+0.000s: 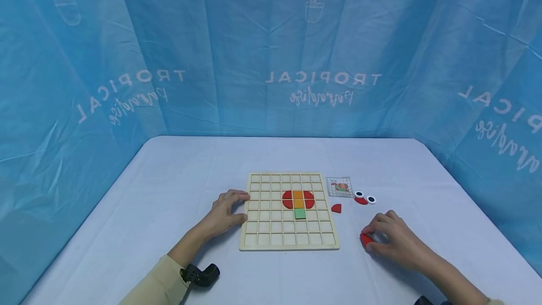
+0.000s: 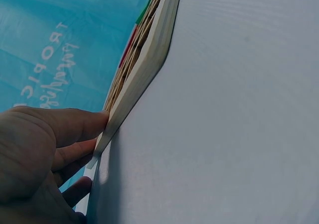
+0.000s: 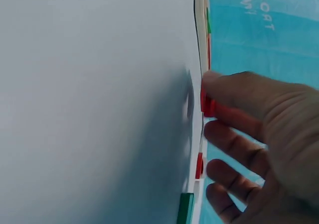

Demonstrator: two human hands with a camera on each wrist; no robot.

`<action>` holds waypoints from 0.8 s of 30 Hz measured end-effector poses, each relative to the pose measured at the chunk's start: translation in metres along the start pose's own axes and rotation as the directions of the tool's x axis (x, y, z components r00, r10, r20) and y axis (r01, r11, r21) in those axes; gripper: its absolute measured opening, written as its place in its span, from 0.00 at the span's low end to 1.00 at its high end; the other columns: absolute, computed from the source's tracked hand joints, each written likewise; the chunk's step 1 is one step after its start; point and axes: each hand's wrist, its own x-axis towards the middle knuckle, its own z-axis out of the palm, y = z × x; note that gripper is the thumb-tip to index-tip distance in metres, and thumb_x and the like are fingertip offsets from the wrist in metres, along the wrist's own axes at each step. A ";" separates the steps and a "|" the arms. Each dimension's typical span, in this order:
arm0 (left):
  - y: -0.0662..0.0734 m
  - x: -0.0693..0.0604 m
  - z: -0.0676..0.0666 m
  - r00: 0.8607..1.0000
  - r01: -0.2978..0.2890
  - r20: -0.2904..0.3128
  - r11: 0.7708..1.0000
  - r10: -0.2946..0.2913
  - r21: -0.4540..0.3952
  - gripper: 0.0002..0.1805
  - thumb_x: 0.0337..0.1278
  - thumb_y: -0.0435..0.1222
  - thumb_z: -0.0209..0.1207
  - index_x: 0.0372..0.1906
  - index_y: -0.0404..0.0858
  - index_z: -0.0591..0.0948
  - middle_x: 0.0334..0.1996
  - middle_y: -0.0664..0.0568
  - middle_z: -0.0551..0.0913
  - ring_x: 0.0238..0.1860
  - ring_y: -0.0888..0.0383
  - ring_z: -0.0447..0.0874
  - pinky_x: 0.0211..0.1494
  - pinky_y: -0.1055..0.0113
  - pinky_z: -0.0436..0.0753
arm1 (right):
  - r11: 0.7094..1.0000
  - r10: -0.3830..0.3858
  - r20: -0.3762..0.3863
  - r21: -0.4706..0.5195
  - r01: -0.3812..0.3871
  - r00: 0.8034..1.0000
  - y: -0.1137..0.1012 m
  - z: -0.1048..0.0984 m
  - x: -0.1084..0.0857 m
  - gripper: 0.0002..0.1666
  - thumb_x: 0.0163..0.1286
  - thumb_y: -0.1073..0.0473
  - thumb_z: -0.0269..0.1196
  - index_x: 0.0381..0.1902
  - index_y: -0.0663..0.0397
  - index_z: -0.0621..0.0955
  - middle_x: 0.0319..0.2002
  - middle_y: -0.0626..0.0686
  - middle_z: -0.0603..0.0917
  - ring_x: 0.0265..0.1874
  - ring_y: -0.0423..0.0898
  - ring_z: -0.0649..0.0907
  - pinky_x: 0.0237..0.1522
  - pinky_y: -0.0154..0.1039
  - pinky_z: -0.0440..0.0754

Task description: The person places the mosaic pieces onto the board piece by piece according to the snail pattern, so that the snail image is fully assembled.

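Under the wooden grid board (image 1: 276, 239), a white table (image 1: 190, 164); behind, a printed blue curtain (image 1: 271, 36). Right of the board: one picture card (image 1: 339, 187), two eye discs (image 1: 370, 199) beside one red piece (image 1: 361, 201), and one loose red quarter (image 1: 336, 208). At the board's left edge, the left hand (image 1: 223, 213), thumb and fingers apart, touching the rim. Farther right of the board, the right hand (image 1: 395, 239), thumb and fingertips clamped on a red block (image 1: 364, 239), partly hidden, shape unclear. A green block (image 3: 185, 208), cut off in the right wrist view. Card's print too small to read. On the board: four red quarters (image 1: 287, 204), two orange squares (image 1: 298, 203), one green square (image 1: 299, 213)
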 end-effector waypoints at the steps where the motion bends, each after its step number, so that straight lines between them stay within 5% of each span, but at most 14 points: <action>1: 0.000 0.000 0.000 1.000 0.000 0.000 1.000 0.000 0.000 0.25 0.48 0.33 0.65 0.56 0.42 0.77 0.63 0.52 0.70 0.69 0.47 0.56 0.69 0.41 0.53 | 1.000 -0.002 -0.006 0.003 0.002 1.000 -0.002 -0.001 0.002 0.16 0.45 0.50 0.75 0.36 0.35 0.85 0.36 0.39 0.79 0.43 0.41 0.70 0.35 0.30 0.75; 16: -0.001 0.000 -0.001 1.000 -0.009 0.004 1.000 0.009 0.006 0.25 0.48 0.34 0.65 0.56 0.43 0.77 0.63 0.52 0.70 0.68 0.48 0.57 0.69 0.41 0.53 | 0.992 -0.083 -0.169 0.079 0.098 0.982 -0.056 0.013 0.052 0.16 0.48 0.55 0.74 0.38 0.41 0.85 0.38 0.43 0.81 0.42 0.43 0.70 0.34 0.34 0.73; 21: -0.002 0.000 -0.001 1.000 -0.008 0.004 1.000 0.008 0.009 0.25 0.48 0.34 0.65 0.56 0.43 0.77 0.63 0.52 0.70 0.68 0.48 0.57 0.69 0.41 0.54 | 0.990 -0.080 -0.159 0.104 0.097 0.984 -0.072 0.023 0.069 0.17 0.48 0.54 0.74 0.38 0.43 0.85 0.40 0.46 0.81 0.52 0.50 0.72 0.49 0.50 0.78; 24: -0.001 0.000 0.000 1.000 -0.004 0.002 1.000 0.004 0.004 0.25 0.47 0.33 0.65 0.56 0.43 0.77 0.63 0.52 0.70 0.69 0.48 0.56 0.70 0.41 0.52 | 0.991 -0.099 -0.154 0.078 0.112 0.983 -0.077 0.028 0.077 0.16 0.47 0.52 0.74 0.37 0.44 0.85 0.39 0.45 0.82 0.50 0.49 0.72 0.51 0.49 0.76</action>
